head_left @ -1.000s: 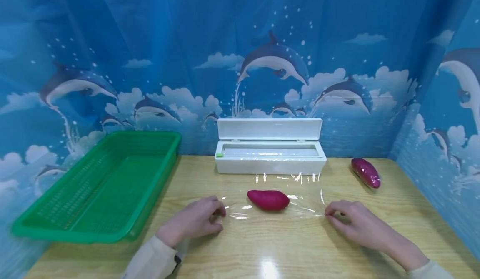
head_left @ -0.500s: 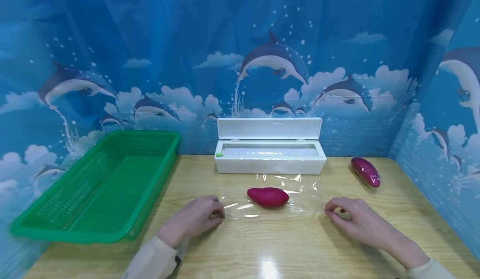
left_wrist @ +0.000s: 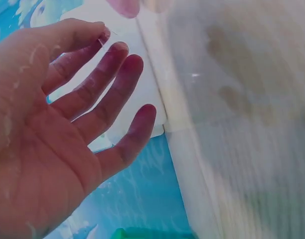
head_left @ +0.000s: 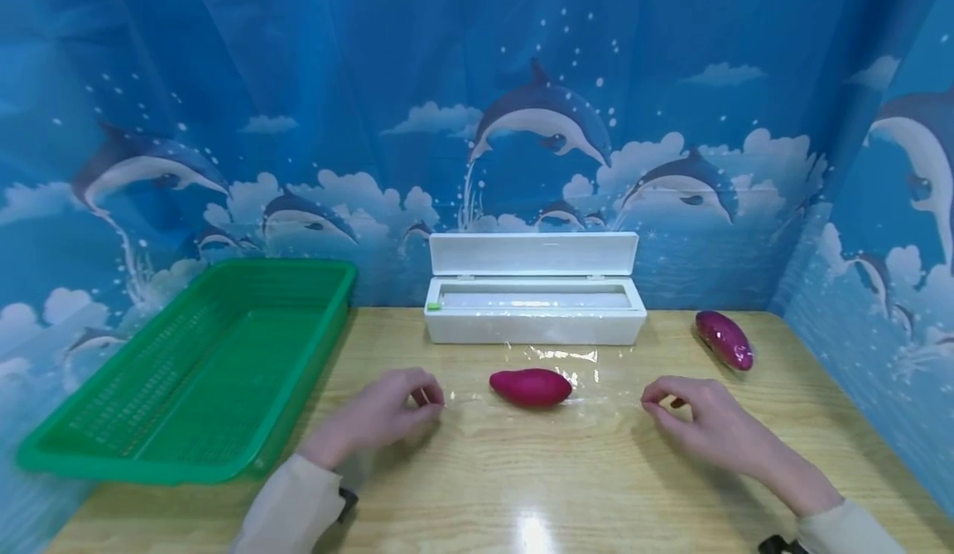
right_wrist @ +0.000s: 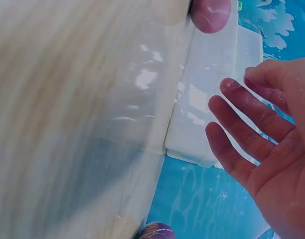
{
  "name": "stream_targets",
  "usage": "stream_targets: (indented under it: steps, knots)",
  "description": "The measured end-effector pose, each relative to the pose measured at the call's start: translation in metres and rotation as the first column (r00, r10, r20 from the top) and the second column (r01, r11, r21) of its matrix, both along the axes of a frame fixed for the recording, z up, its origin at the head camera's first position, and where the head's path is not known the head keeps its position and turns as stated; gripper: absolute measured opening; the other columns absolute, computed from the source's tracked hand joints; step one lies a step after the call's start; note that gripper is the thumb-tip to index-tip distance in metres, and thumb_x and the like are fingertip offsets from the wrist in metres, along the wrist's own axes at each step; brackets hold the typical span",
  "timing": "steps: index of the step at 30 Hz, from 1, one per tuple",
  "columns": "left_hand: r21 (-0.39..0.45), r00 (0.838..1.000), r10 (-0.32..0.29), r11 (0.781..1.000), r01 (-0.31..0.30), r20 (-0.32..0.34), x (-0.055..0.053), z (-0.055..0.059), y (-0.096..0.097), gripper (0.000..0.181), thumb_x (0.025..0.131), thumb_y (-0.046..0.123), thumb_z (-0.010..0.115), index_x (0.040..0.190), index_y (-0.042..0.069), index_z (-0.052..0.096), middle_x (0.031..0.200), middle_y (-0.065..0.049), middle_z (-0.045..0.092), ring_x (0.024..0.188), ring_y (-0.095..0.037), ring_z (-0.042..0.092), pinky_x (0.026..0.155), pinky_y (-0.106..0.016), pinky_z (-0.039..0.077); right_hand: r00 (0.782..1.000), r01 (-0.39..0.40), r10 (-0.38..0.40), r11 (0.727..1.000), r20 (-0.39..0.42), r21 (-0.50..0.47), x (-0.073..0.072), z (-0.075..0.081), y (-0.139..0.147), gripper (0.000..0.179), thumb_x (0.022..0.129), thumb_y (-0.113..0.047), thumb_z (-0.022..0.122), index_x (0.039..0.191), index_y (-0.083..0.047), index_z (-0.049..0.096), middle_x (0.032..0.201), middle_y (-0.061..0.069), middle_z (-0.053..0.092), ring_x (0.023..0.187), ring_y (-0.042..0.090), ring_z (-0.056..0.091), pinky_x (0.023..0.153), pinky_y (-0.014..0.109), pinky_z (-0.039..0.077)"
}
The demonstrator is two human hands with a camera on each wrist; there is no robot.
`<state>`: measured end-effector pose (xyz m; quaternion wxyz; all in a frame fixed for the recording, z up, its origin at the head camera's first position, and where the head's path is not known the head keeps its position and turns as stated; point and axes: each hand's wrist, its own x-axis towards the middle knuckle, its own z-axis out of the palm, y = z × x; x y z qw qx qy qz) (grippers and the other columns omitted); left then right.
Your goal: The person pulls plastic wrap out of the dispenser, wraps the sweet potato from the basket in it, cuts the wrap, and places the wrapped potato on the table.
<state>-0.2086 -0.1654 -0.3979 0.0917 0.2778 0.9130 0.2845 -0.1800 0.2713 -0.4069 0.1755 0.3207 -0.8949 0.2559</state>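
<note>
A pink-purple sweet potato (head_left: pixel 531 387) lies on the table, on or under clear cling film (head_left: pixel 589 357); I cannot tell which part covers it. The film stretches toward the front of the white dispenser box (head_left: pixel 537 327). At the film's front left corner, my left hand (head_left: pixel 386 415) pinches it between thumb and index finger. My right hand (head_left: pixel 704 423) pinches the opposite corner the same way. In the left wrist view, the other fingers (left_wrist: pixel 110 102) are spread. The right wrist view shows the thumb and index tips together beside the box (right_wrist: pixel 192 114).
The box's white lid (head_left: pixel 533 254) stands raised against the dolphin-print curtain (head_left: pixel 373 82). At the back right lies another sweet potato (head_left: pixel 724 339), shiny with film. A green plastic basket (head_left: pixel 279 397) occupies the table's left side.
Both hands have moved slightly away from the person, the left more clearly. The film's front edge has moved with them, nearer the sweet potato. The sweet potato has shifted slightly toward the box.
</note>
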Motion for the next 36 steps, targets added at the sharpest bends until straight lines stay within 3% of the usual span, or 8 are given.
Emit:
stream_targets:
  steps: [3,8,19,24,27,30,33,36]
  knots:
    - [0.029,0.999,0.031,0.999,-0.032,0.019,-0.007,0.001,0.000,0.007,0.098,0.015,0.067,0.102,0.012,0.072,0.096,0.004,0.072,0.089,-0.009,0.065,0.078,-0.024,0.056,0.999,0.031,-0.031,0.999,0.020,-0.013,-0.007,0.003,-0.003,0.014,0.085,-0.003,0.077,0.092,-0.015,0.075,0.086,-0.003,0.077,0.080,-0.001,0.068,0.065,0.025,0.059]
    - [0.099,0.983,0.159,0.981,-0.168,0.093,-0.019,-0.002,0.005,0.011,0.100,0.018,0.064,0.104,0.010,0.070,0.098,-0.002,0.072,0.087,-0.011,0.065,0.075,-0.025,0.057,0.984,0.108,-0.103,0.994,0.146,-0.026,-0.020,0.008,-0.007,0.007,0.089,-0.005,0.073,0.094,-0.011,0.074,0.088,-0.002,0.077,0.079,0.004,0.069,0.067,0.024,0.059]
    - [0.179,0.901,0.401,0.886,-0.428,0.166,-0.040,-0.013,0.016,0.014,0.099,0.020,0.064,0.105,0.009,0.069,0.096,-0.005,0.070,0.079,-0.016,0.065,0.064,-0.027,0.051,0.958,0.159,-0.155,0.987,0.240,0.003,-0.054,-0.001,-0.010,0.005,0.091,-0.007,0.070,0.095,-0.008,0.073,0.084,-0.002,0.074,0.076,0.004,0.064,0.068,0.021,0.057]
    - [0.208,0.885,0.450,0.860,-0.466,0.121,-0.045,-0.015,0.020,0.020,0.100,0.024,0.063,0.111,0.009,0.070,0.100,-0.006,0.071,0.083,-0.016,0.066,0.069,-0.029,0.054,0.948,0.183,-0.181,0.983,0.260,0.016,-0.063,-0.009,-0.011,0.005,0.090,-0.006,0.070,0.094,-0.007,0.073,0.082,-0.003,0.072,0.075,0.007,0.063,0.069,0.022,0.055]
    - [0.269,0.870,0.492,0.840,-0.472,-0.011,-0.040,-0.008,0.023,0.022,0.101,0.025,0.063,0.116,0.011,0.070,0.107,-0.006,0.072,0.091,-0.018,0.068,0.078,-0.034,0.057,0.941,0.195,-0.193,0.981,0.277,0.022,-0.066,-0.012,-0.014,0.005,0.090,-0.006,0.070,0.094,-0.007,0.073,0.080,-0.003,0.071,0.074,0.006,0.061,0.068,0.022,0.052]
    - [0.303,0.894,0.418,0.884,-0.357,-0.165,-0.030,0.006,0.035,0.018,0.100,0.020,0.064,0.115,0.011,0.070,0.107,-0.005,0.072,0.094,-0.018,0.068,0.083,-0.037,0.058,0.938,0.196,-0.196,0.980,0.285,0.030,-0.066,-0.014,-0.015,0.005,0.090,-0.007,0.070,0.094,-0.006,0.073,0.079,-0.004,0.069,0.073,0.005,0.058,0.066,0.022,0.051]
    - [0.195,0.954,0.181,0.971,-0.135,-0.240,-0.018,0.014,0.055,0.020,0.099,0.018,0.067,0.117,0.012,0.069,0.107,-0.001,0.071,0.095,-0.013,0.067,0.085,-0.031,0.059,0.938,0.204,-0.208,0.978,0.276,0.043,-0.065,-0.014,-0.015,0.004,0.090,-0.008,0.071,0.093,-0.007,0.073,0.078,-0.005,0.069,0.072,0.005,0.057,0.065,0.022,0.050]
    - [0.013,0.969,-0.013,1.000,0.016,-0.246,-0.010,0.012,0.076,0.032,0.097,0.024,0.069,0.128,0.015,0.068,0.118,-0.001,0.069,0.104,-0.013,0.065,0.093,-0.031,0.058,0.942,0.209,-0.213,0.977,0.259,0.045,-0.066,-0.014,-0.015,0.004,0.089,-0.008,0.071,0.093,-0.008,0.074,0.079,-0.005,0.070,0.072,0.005,0.059,0.066,0.023,0.050]
